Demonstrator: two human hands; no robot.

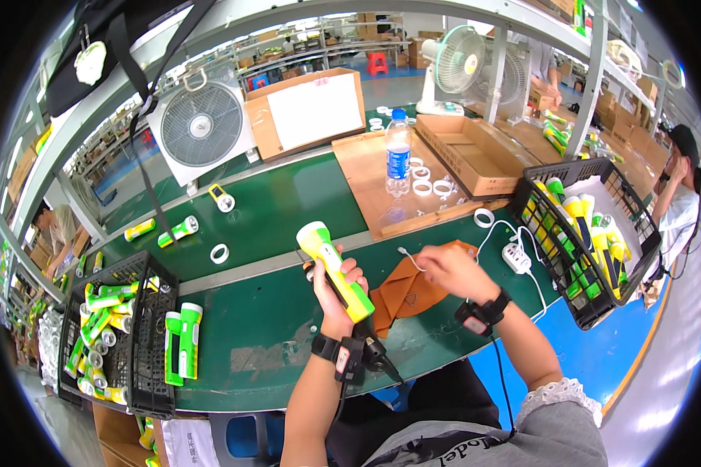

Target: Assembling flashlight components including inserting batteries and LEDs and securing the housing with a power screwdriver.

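Observation:
My left hand [336,294] is wrapped round a flashlight [349,286] with a white head and a yellow and green body, its head tilted up and to the left. To its right, my right hand [453,271] is closed in a pinch on a thin white cable [414,261], whose small plug end sticks out toward the flashlight. The plug and the flashlight are apart. Beneath both hands lies an orange cloth [401,300]. A black tool [375,354] with a cord is partly hidden below my left wrist. Two green and white flashlights [188,341] lie side by side at the left.
Black crates of flashlights stand at the left [149,350] and right [592,307]. A white power strip [516,257] with cords lies near the right crate. Beyond are a water bottle [398,159], white rings [422,187], a cardboard tray [475,159] and a fan [199,124].

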